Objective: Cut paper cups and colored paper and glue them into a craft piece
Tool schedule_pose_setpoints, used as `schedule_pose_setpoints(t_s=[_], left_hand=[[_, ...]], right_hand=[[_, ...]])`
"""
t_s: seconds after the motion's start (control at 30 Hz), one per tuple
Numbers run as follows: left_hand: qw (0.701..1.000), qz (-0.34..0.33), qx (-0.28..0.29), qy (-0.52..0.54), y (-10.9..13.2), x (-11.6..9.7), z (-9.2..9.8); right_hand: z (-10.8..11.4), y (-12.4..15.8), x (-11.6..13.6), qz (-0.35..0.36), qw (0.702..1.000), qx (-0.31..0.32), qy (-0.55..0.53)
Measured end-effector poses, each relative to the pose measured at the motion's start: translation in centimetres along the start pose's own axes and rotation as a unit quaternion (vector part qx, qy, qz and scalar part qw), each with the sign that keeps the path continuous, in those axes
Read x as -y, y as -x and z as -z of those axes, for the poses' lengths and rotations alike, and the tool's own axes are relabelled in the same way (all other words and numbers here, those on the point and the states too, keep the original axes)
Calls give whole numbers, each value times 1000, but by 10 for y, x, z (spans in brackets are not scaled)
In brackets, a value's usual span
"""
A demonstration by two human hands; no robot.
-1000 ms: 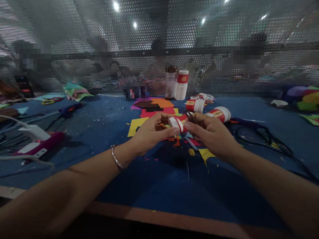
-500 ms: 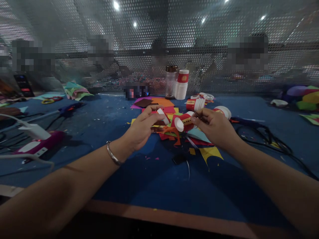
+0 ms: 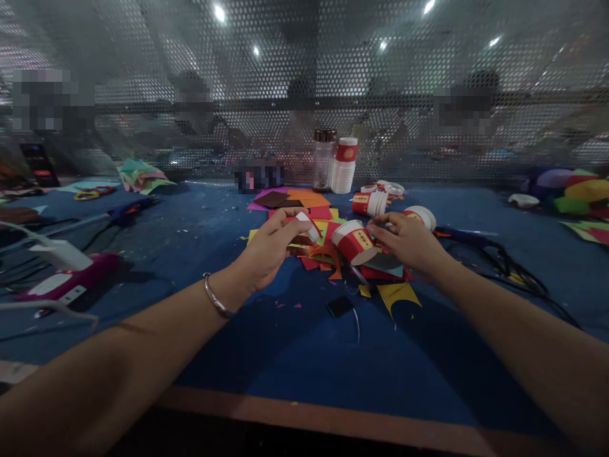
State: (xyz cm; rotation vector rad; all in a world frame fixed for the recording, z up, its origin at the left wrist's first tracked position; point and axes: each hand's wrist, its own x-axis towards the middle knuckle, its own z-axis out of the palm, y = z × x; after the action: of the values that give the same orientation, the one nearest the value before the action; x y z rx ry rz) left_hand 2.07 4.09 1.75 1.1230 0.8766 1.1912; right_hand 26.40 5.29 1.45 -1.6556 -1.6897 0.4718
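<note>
My left hand [image 3: 270,249] pinches a small red-and-white piece of paper cup [image 3: 307,226] between thumb and fingertips, above a heap of coloured paper scraps [image 3: 328,257]. My right hand [image 3: 409,242] rests on the scraps with its fingers curled against a red-and-white paper cup [image 3: 354,242] that lies tilted on the pile. A thin scissor blade [image 3: 358,275] shows just under that cup. A small black square of paper [image 3: 339,306] lies on the blue mat nearer to me.
More paper cups [image 3: 371,203] lie behind, next to a stack of cups [image 3: 344,166] and a clear bottle [image 3: 324,160]. A glue gun [image 3: 61,280] and cables sit at left, black cables [image 3: 499,266] at right. A perforated screen [image 3: 304,95] backs the table; people sit behind it.
The cup and its cut-off piece have been pulled apart. My right hand lowered the cup onto the scrap pile; my left hand keeps the small piece. A black square dropped onto the mat.
</note>
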Motion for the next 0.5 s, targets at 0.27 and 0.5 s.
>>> schedule_pose_setpoints(t_s=[0.27,0.5], left_hand=[[999,41,23,-26,2,1,-5],[997,54,55,-32,3,2,-7]], right_hand=[[0,7,10,19,999,26,-37],[-2,13,16,62,996,56,-2]])
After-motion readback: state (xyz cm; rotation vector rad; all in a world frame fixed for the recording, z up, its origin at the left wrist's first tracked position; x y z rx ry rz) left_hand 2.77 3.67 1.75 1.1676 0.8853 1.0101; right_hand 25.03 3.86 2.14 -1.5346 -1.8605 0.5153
